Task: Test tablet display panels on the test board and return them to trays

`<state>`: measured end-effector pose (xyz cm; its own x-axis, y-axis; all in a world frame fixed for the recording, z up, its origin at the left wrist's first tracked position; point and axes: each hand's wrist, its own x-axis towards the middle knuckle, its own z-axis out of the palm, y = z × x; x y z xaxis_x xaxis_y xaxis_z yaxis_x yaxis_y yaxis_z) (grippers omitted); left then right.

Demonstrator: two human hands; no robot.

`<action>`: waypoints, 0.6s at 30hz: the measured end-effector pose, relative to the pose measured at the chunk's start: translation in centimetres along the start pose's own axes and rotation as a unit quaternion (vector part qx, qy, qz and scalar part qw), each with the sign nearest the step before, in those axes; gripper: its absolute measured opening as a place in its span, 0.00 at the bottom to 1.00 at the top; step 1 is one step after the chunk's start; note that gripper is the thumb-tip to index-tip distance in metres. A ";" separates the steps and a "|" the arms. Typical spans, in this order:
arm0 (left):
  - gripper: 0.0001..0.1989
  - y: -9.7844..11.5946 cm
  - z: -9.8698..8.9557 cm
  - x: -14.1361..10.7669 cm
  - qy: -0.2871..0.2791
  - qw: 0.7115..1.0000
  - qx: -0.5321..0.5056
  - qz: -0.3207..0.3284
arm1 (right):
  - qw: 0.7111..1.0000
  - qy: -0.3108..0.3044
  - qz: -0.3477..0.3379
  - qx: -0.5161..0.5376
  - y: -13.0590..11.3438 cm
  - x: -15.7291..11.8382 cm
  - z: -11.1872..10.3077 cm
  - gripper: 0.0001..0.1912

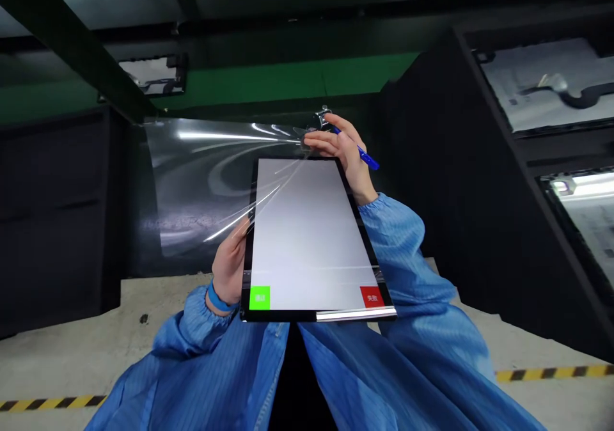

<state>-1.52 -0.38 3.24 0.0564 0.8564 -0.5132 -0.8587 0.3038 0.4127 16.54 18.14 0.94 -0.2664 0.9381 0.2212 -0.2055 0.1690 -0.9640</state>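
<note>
My left hand is partly curled, gripping the left edge of a tablet, its screen lit pale, a green square and a red one at the near corners. My right hand, fingers loosely bent, is at the tablet's far right corner, with a blue pen held in it and its fingertips on a clear film that spreads leftward over the dark bench.

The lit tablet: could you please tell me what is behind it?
The left hand and blue right sleeve show partly behind the tablet; anything fully covered by it cannot be seen.
</note>
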 end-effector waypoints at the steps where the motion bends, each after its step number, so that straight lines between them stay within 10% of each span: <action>1: 0.16 0.1 0.1 0.0 0.005 1.000 0.003 -0.007 | 1.000 0.001 0.002 -0.004 0.1 0.1 0.0 0.31; 18: 0.10 0.0 0.7 -0.5 0.134 0.990 0.032 0.016 | 0.999 -0.012 0.021 -0.045 0.4 0.2 -0.4 0.30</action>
<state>-1.16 -0.54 4.05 -0.1151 0.7277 -0.6762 -0.8229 0.3114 0.4752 16.79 18.50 0.54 -0.2953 0.9379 0.1821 -0.1076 0.1568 -0.9818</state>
